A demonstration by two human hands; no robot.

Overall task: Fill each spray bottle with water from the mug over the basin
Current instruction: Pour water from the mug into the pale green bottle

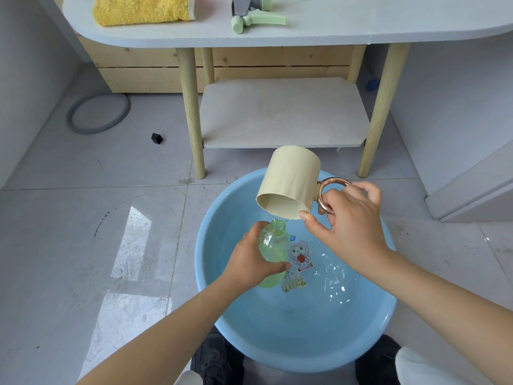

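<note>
While the right hand (352,223) tips one cream mug (288,182) by its copper handle, thumb on the rim, water runs into one green bottle (273,245) gripped round its body by the left hand (249,262), over one blue basin (277,343). Spray heads (249,15) on the table (333,23): count unclear, cropped at top. One yellow towel (144,8), also cropped.

Single head-mounted wide-angle view, looking fwd and steeply down from above the basin (211,273) on the floor. Both forearms enter from bottom edge, close to lens; table (333,29) sits farther off at top, edges curved by lens distortion.
</note>
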